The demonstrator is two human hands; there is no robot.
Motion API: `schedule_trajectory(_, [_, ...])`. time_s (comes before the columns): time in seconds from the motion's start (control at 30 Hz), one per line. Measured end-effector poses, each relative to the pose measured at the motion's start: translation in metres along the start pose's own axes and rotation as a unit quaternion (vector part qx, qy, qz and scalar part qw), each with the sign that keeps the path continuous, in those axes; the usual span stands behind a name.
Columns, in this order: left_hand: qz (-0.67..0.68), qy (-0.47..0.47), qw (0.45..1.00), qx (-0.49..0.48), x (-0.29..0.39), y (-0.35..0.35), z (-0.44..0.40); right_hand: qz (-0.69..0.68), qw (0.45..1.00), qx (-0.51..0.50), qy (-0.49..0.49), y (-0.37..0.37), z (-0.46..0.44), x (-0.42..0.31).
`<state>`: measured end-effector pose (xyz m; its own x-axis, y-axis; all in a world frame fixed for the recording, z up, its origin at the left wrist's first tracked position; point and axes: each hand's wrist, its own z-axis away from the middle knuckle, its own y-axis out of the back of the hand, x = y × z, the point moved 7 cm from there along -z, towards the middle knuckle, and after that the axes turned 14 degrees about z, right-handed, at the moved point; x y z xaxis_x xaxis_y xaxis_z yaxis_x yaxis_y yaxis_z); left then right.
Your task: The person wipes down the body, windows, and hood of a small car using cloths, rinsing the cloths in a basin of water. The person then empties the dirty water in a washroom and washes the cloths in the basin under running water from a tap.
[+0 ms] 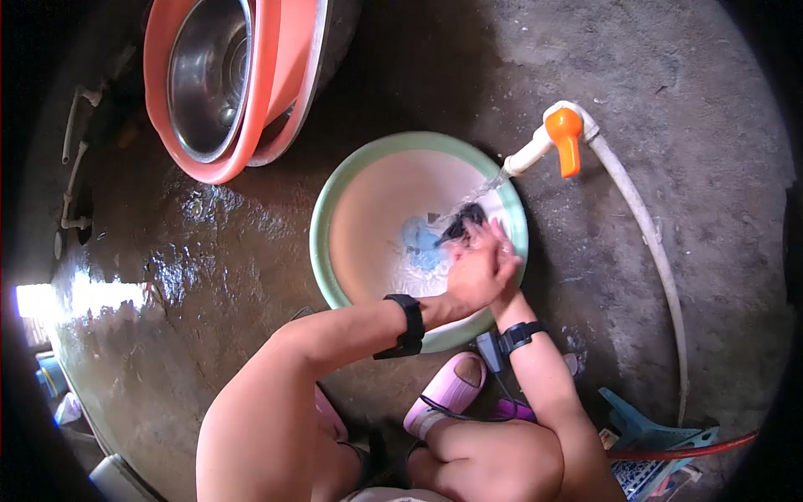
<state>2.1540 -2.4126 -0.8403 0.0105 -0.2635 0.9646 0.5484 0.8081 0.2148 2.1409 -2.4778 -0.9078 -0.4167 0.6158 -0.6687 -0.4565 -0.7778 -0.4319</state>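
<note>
A round basin [323,251] with a green rim and pale inside holds water. My left hand [478,274] and my right hand [507,251] are pressed together over the basin's right side, blurred by motion. Just beyond the fingers, a dark cloth [465,221] touches them, under a stream of water. A light blue thing [421,243] lies in the water left of the fingers. Water runs from a white tap [527,156] with an orange handle [565,140]. What the fingers hold is partly hidden.
Pink basins [156,105] and a metal bowl [209,79] stand at the upper left. A pale hose [644,217] runs down the right side. A teal plastic stool [661,437] and a red hose [703,450] are at the lower right. The floor is wet.
</note>
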Motion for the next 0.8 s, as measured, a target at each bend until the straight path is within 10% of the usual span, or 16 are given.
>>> schedule_trajectory(0.07, [-0.022,-0.021,0.999,-0.031,0.009,0.001,-0.002,0.159,0.974,-0.027,0.158,-0.001,0.006,-0.020])
schedule_trajectory(0.2, [-0.180,0.003,0.983,0.016,-0.027,0.065,-0.054,-0.007,0.999,-0.031,0.011,-0.022,-0.011,0.009])
schedule_trajectory(0.27, [-0.231,-0.039,0.965,0.117,-0.055,0.095,-0.067,0.187,0.974,0.122,0.025,0.002,-0.009,0.013])
schedule_trajectory(0.33, [-0.308,0.039,0.942,0.129,-0.079,0.119,-0.068,0.357,0.933,0.004,0.045,0.007,-0.023,0.015])
schedule_trajectory(0.4, [-0.423,-0.077,0.887,0.169,-0.087,0.114,-0.049,0.371,0.920,0.119,-0.046,-0.004,0.009,0.005])
schedule_trajectory(0.5, [-0.233,0.113,0.962,0.083,-0.090,0.072,-0.025,0.167,0.969,-0.054,-0.176,0.004,-0.005,0.044])
schedule_trajectory(0.57, [-0.043,0.148,0.987,0.053,-0.098,0.029,-0.028,0.108,0.990,-0.008,-0.091,-0.011,-0.004,0.034])
schedule_trajectory(0.73, [0.108,-0.007,0.994,0.032,-0.017,-0.014,0.004,-0.055,0.975,-0.214,-0.019,0.015,-0.026,0.038])
schedule_trajectory(0.8, [-0.090,-0.279,0.945,0.144,0.023,0.004,0.007,-0.108,0.929,-0.347,0.063,0.008,-0.034,0.026])
